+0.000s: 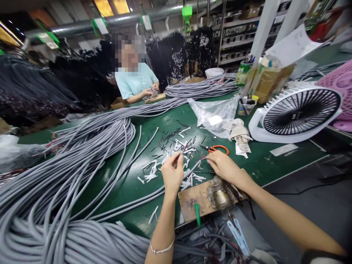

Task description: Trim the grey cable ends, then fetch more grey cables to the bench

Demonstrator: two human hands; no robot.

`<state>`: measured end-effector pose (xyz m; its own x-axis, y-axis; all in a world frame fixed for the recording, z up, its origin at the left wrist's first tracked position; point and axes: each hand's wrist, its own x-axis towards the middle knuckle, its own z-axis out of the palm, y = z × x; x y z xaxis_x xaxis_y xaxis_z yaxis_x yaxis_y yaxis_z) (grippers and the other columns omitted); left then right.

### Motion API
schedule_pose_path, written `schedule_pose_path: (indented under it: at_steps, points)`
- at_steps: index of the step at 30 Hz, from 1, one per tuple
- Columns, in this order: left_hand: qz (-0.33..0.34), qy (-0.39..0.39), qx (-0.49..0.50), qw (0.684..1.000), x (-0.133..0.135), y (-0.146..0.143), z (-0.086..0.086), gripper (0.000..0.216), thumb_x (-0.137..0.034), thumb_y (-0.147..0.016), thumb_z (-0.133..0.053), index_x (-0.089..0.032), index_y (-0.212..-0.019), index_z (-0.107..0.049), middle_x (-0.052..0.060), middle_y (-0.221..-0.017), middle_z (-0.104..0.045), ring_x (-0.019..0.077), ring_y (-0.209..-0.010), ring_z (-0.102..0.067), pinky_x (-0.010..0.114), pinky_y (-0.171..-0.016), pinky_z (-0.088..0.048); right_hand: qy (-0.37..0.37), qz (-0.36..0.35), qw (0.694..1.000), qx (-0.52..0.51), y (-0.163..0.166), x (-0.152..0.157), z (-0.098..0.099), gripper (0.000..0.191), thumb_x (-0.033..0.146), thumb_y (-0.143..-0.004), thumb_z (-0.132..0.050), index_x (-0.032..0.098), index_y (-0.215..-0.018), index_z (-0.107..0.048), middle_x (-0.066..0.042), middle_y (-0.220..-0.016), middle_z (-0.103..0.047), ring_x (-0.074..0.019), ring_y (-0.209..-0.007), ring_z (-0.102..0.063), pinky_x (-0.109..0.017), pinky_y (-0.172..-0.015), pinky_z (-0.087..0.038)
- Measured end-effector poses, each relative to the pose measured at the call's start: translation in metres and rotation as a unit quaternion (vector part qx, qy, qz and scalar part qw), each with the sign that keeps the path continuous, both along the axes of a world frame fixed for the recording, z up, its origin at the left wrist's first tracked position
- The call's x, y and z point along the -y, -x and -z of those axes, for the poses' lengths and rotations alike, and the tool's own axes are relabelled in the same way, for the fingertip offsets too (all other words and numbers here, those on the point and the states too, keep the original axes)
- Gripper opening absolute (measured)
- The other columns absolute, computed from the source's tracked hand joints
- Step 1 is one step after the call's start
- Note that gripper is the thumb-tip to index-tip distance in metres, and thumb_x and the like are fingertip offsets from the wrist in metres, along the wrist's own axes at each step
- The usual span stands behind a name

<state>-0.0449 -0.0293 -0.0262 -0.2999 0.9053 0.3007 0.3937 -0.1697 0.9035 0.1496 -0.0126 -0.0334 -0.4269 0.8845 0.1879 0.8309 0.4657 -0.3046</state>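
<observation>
**Left hand** [172, 173] in a narrow pinch on a small pale scrap [182, 153], too small to identify. **Right hand** [224, 167] also narrow, fingertips closed on the stripped end of a grey sheathed cable [187, 172], which lies across the green workbench [264, 165] amid white and black offcuts [167, 157]. Orange-handled scissors [217, 149] lie just beside the right hand. **Containers, upper right:** a clear cup [245, 109] holding dark-handled tools; a labelled can [243, 73] holding pens; a cardboard box [271, 83] and a pink plastic basket [339, 86], contents hidden. A crumpled clear plastic bag [214, 115] lies near the offcuts, contents unclear. **Background:** a co-worker [134, 79] handles wires over a small board [155, 98].
</observation>
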Motion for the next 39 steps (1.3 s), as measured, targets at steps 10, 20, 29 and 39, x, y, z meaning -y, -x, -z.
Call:
schedule_pose_path:
  at_steps: [10,20,29,39]
  points:
    - [0.096,0.074,0.26,0.958,0.002,0.002,-0.011,0.035,-0.044,-0.069,-0.063,-0.009,-0.073,-0.065,0.0,-0.057,-0.052,0.003,-0.044,-0.04,0.014,-0.04,-0.028,-0.097,0.104,0.989,-0.042,-0.012,-0.036,0.004,0.014,0.016,-0.072,-0.049,0.014,-0.081,-0.06,-0.007,-0.073,-0.057,-0.0184,-0.069,-0.053,-0.027,-0.062,-0.039]
    - [0.158,0.125,0.463,0.863,0.005,0.011,-0.021,0.035,-0.033,-0.051,-0.079,-0.006,-0.062,-0.061,0.0,-0.056,-0.05,-0.0019,-0.039,-0.034,0.009,-0.034,-0.018,-0.26,-0.1,0.956,-0.093,0.038,-0.022,-0.017,0.014,0.023,-0.071,-0.055,0.014,-0.081,-0.056,-0.006,-0.081,-0.058,-0.0172,-0.073,-0.052,-0.025,-0.067,-0.04]
    - [0.164,0.157,0.466,0.855,0.006,0.009,-0.024,0.035,-0.032,-0.048,-0.08,-0.005,-0.065,-0.063,-0.001,-0.053,-0.049,-0.0025,-0.037,-0.033,0.009,-0.033,-0.015,-0.293,-0.092,0.951,-0.037,0.038,-0.024,-0.016,0.01,0.021,-0.073,-0.053,0.016,-0.064,-0.054,-0.002,-0.063,-0.054,-0.0117,-0.058,-0.046,-0.024,-0.052,-0.027]
    - [0.11,0.101,0.345,0.927,0.005,0.0,-0.016,0.029,-0.031,-0.048,-0.078,-0.008,-0.062,-0.066,0.001,-0.046,-0.055,0.005,-0.04,-0.046,0.016,-0.039,-0.033,0.099,-0.056,0.879,-0.463,0.065,-0.028,-0.033,0.029,0.039,-0.061,-0.07,0.016,-0.067,-0.052,0.003,-0.062,-0.055,-0.009,-0.055,-0.047,-0.021,-0.053,-0.037]
